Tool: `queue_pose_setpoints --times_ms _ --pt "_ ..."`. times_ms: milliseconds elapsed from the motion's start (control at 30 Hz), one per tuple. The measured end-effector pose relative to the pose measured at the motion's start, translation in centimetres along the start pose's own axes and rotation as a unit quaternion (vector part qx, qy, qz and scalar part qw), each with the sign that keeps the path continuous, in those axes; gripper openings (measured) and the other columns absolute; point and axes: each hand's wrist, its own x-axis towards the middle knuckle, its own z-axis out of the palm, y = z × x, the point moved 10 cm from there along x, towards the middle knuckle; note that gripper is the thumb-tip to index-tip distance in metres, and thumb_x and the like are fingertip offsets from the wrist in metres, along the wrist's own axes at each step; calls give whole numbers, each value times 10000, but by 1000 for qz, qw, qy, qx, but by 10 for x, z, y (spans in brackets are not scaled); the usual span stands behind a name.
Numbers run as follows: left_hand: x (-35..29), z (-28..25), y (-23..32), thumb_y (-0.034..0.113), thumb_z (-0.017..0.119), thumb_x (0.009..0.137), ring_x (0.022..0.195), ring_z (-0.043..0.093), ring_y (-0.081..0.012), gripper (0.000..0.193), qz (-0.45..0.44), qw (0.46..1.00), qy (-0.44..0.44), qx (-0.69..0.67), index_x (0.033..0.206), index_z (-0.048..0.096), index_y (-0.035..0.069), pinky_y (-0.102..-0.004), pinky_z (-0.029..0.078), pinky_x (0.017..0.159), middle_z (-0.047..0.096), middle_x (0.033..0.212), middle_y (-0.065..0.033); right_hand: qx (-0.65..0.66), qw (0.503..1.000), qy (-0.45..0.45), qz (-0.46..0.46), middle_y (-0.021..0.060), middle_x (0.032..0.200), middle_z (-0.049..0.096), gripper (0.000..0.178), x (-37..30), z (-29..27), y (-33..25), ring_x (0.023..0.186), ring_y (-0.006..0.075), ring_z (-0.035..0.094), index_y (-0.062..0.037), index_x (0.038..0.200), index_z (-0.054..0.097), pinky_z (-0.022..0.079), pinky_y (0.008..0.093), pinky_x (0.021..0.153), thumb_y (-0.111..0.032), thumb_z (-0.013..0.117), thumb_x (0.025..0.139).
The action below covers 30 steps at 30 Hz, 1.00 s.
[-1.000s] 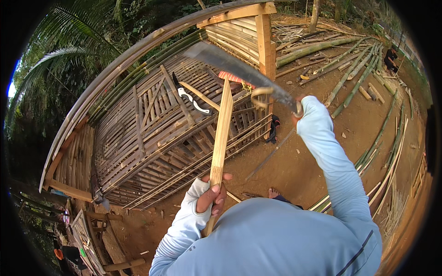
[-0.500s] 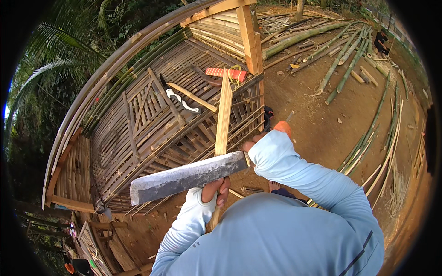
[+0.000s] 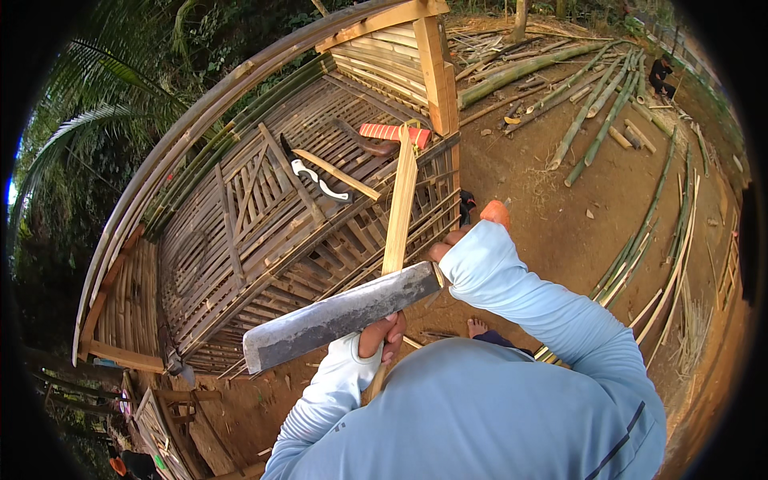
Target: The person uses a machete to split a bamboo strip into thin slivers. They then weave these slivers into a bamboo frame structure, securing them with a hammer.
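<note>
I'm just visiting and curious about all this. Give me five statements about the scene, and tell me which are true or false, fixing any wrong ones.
1. The right hand's grip is closed on the orange handle of a machete. True.
2. The left hand is empty. False: the left hand's grip is closed on a long wooden strip.
3. A white-handled tool lies on the slatted platform. True.
4. The person wears red sleeves. False: the sleeves are light blue.
5. Green bamboo poles lie on the ground. True.
</note>
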Motion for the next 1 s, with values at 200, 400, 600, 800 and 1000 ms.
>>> queue_pose_setpoints --times_ms 200,400,600,800,1000 --pt "-2 6 7 294 487 993 364 356 -104 404 27 999 -8 16 651 383 106 -257 316 364 355 495 -6 -53 996 54 -36 55 589 512 132 0 -14 -2 536 239 570 -103 769 602 414 383 483 -225 635 732" --pt "-5 12 16 295 517 992 371 359 -84 330 47 998 11 -42 1073 551 -23 -246 330 347 408 575 -6 -59 994 83 -47 59 568 500 142 4 -31 1 512 243 561 -101 752 597 404 405 478 -229 647 717" --pt "-1 9 20 306 527 994 379 366 -76 418 86 996 -13 -30 1239 497 -32 -237 334 347 421 611 5 -71 995 59 -46 67 575 527 142 15 -38 14 539 254 577 -102 729 594 413 404 513 -230 657 738" --pt "-6 14 25 210 531 960 418 387 -78 375 65 997 8 -48 1236 509 -43 -223 344 385 442 614 -11 -75 992 -16 98 90 654 592 78 15 -26 59 627 270 613 -101 813 622 432 381 614 -174 624 789" --pt "-17 8 8 167 512 976 411 385 -75 332 42 997 12 -59 1218 518 -61 -227 335 376 446 621 -6 5 937 -12 348 164 772 636 186 18 -66 183 739 337 643 -77 932 613 486 397 668 -60 673 757"
